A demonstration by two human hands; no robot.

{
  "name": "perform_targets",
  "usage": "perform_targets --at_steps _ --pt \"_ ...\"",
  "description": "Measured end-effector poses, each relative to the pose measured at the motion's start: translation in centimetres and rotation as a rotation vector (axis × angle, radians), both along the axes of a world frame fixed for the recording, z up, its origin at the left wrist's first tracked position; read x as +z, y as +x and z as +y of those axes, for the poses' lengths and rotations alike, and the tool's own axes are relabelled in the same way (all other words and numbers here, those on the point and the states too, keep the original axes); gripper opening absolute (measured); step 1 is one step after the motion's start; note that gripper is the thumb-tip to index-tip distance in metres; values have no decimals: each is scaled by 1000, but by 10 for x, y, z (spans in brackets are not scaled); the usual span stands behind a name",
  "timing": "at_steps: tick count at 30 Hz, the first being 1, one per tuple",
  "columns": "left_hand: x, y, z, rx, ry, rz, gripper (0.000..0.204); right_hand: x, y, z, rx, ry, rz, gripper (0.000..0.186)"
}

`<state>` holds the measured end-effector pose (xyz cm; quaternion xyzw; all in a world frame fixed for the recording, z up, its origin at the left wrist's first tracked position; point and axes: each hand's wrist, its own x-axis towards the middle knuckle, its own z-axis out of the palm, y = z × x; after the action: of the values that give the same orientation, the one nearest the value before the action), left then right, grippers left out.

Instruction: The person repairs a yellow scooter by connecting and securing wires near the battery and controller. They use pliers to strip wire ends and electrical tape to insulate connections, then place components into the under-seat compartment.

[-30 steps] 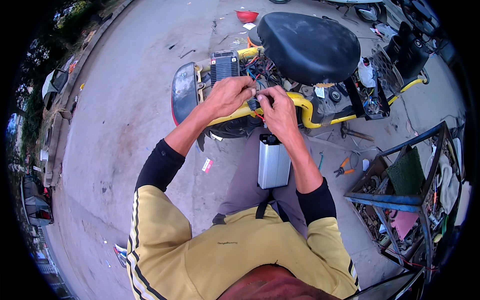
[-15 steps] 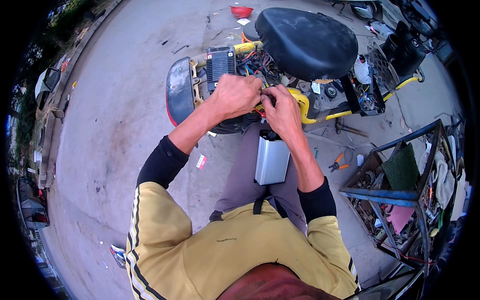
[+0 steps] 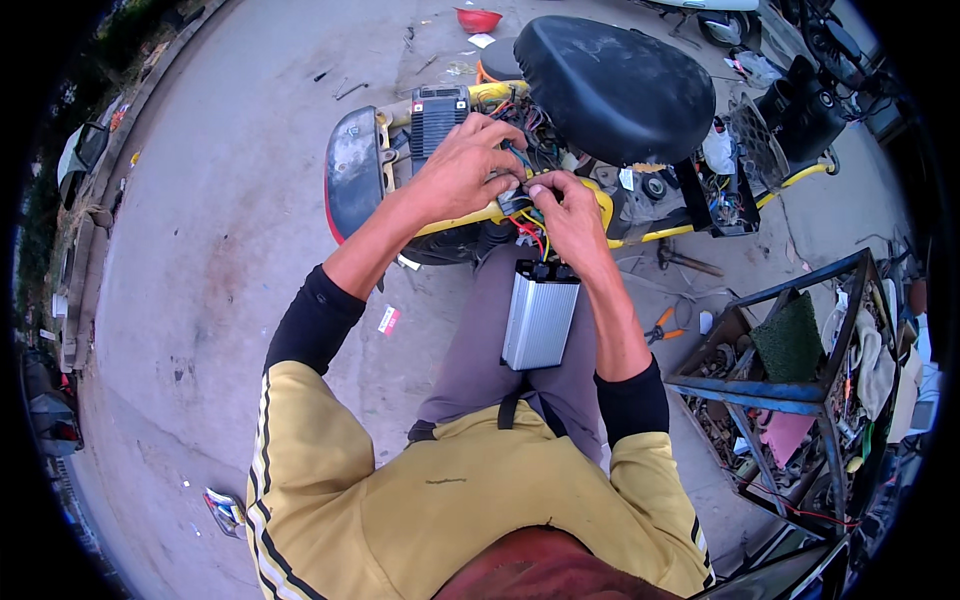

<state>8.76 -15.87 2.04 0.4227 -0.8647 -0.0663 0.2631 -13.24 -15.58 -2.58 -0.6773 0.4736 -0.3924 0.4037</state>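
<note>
The wires (image 3: 530, 231) run between the two hands and the silver box (image 3: 540, 325), which rests on the person's lap, below the right hand (image 3: 568, 212). They look light and limp, likely to bend wherever they are pushed, with thin ends that could fray or slip. A pinch close to an end would steer them best; a hold farther down would probably let the tip wander. The box seems stiff and fairly heavy, its ribbed metal sides giving the surest hold; it slants on the thighs and might slide if the wires were tugged.

The right hand has thumb and forefinger brought together, seemingly pinching the wires near their upper ends; which strand is too small to tell. The left hand (image 3: 465, 168) faces it, fingers bent and thumb just beside the right fingertips, forefinger raised apart from the thumb; whether it grips anything cannot be told. Both forearms reach forward, elbows spread, the wrists converging over the yellow frame (image 3: 470, 220). The finned box (image 3: 437, 125) sits just beyond the left hand, the seat (image 3: 615, 90) beyond the right.
</note>
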Motion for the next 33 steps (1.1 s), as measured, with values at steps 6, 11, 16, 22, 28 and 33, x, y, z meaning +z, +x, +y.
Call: perform_targets --at_steps 6,11,16,22,28,33 --pt "-1 0 -8 -18 60 -55 13 8 -1 3 2 41 16 25" --pt "-4 1 -9 -3 104 7 12 -1 -2 0 21 18 -37 25" --pt "-7 3 -11 -20 100 44 11 -2 -3 -1 43 14 -41 24" --pt "-1 -2 -8 -1 136 7 9 -3 -3 -2 56 6 -57 25" --pt "-2 -5 -11 -15 163 -11 9 -1 -2 -3 44 -8 -37 26" --pt "-5 -3 -12 -41 207 43 10 -1 1 -1 13 -27 -2 24"
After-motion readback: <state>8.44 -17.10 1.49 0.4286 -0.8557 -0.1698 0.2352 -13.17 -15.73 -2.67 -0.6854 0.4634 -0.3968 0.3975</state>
